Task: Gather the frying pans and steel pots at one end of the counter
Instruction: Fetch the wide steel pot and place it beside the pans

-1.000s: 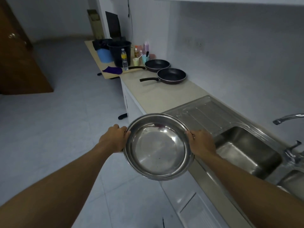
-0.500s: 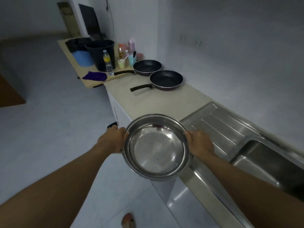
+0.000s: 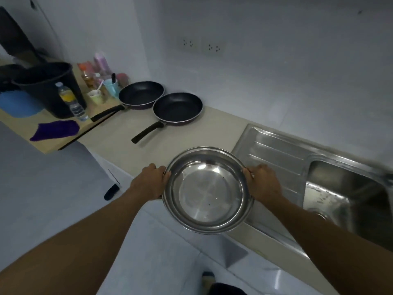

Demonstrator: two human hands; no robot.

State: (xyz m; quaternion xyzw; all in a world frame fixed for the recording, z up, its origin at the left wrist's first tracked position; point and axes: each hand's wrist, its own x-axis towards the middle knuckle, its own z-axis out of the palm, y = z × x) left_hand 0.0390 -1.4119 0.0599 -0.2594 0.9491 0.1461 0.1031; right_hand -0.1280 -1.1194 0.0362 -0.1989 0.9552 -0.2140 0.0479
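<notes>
- The beige tabletop (image 3: 110, 143) is running along the white wall, with the steel sink (image 3: 340, 188) and its ribbed draining board taking up the right end.
- A lower wooden table (image 3: 21, 133) is butting against the tabletop's far left end, carrying a black bucket (image 3: 49, 86), a blue bowl (image 3: 19, 105), a purple cloth (image 3: 56, 129), a water bottle (image 3: 71, 101) and a cluster of small cups and bottles.
- The steel pot (image 3: 207, 190) is being held up in the air over the front edge of the tabletop, just left of the draining board, its shiny empty inside facing the camera.
- Two black frying pans are sitting side by side at the far left end of the tabletop: the near pan (image 3: 177, 108) and the far pan (image 3: 141, 94), rims almost touching, both handles pointing down-left toward the floor side.
- The left hand (image 3: 151, 182) is closing its grip on the pot's left rim, fingers curling over the edge.
- The right hand (image 3: 262, 182) is gripping the opposite rim in the same way.
</notes>
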